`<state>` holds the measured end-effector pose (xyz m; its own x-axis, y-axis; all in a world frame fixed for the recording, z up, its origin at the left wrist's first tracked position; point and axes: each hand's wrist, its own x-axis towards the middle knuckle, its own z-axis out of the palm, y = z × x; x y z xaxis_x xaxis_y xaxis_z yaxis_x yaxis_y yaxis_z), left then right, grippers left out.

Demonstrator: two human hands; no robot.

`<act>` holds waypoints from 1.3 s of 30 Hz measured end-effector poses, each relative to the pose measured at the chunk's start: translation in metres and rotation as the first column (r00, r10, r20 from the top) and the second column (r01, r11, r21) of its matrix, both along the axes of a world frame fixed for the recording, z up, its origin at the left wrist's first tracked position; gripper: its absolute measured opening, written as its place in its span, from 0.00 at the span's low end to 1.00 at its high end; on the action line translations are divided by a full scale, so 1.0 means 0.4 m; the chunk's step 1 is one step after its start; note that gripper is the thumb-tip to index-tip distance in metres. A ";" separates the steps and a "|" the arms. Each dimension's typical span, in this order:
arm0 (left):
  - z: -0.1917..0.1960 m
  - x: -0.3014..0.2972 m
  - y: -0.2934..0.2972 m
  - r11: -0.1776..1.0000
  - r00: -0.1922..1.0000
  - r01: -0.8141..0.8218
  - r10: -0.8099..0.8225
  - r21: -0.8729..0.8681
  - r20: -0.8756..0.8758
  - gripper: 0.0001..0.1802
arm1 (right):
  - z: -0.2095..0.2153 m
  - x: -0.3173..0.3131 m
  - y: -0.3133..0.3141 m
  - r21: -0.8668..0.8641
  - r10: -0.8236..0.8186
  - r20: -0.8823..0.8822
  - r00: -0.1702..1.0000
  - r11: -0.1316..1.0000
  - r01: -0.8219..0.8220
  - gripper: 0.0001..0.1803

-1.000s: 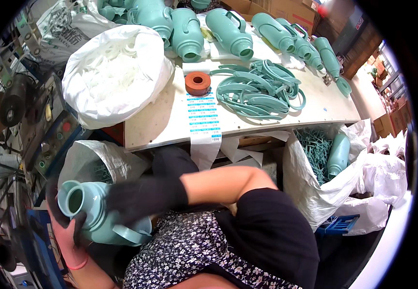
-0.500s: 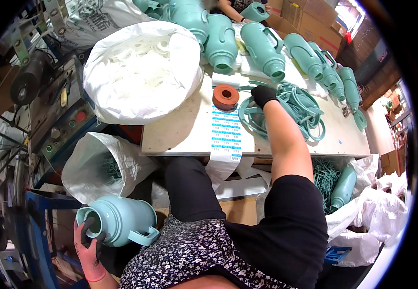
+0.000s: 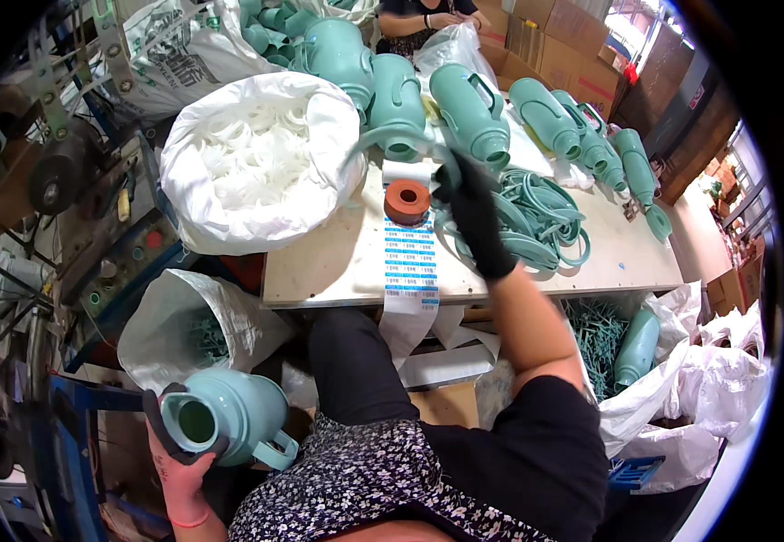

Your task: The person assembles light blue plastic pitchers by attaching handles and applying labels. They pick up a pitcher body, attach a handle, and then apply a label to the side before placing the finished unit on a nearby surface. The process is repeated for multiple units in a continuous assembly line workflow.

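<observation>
While the left hand hung low beside the lap, well below the table's near edge, its fingers were wrapped round the open neck of a pale green jug, the mouth tipped toward the camera and the side handle pointing down to the right. That body looked like hollow moulded plastic: light and stiff, smooth enough to slip, so the neck or the handle seemed the surest places to grasp it. Up over the middle of the table, the right hand, in a black glove, was closed on a green rubber ring, lifted clear of the pile of green rings toward the right end. The ring bowed in a loose arc, so it read as soft and floppy, best pinched at one point and let hang.

An orange roll sat just beside the glove, with a strip of blue labels running over the near edge. A white sack of white rings filled the left end, and more green jugs lay along the far edge.

The glove hid the fingertips, so exactly how the ring was pinched could not be told. The jug's base was lost behind the lap, and the lifted ring was blurred.
</observation>
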<state>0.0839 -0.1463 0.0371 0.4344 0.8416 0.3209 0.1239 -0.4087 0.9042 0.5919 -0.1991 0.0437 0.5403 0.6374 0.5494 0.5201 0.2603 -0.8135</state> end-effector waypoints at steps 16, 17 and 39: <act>0.124 0.033 -0.019 0.788 0.848 0.476 -0.295 0.390 -0.440 0.44 | 0.085 -0.573 -0.066 -0.080 0.267 0.768 0.582 0.942 -0.326 0.24; 0.125 0.056 -0.012 0.707 0.819 0.547 -0.342 0.449 -0.460 0.44 | 0.060 -0.565 -0.074 -0.232 0.399 0.690 0.604 0.912 -0.338 0.25; 0.053 -0.012 -0.073 0.745 0.988 0.147 -0.083 0.651 -0.128 0.53 | 0.026 -0.670 0.030 0.389 0.533 -0.830 0.166 0.766 -0.512 0.20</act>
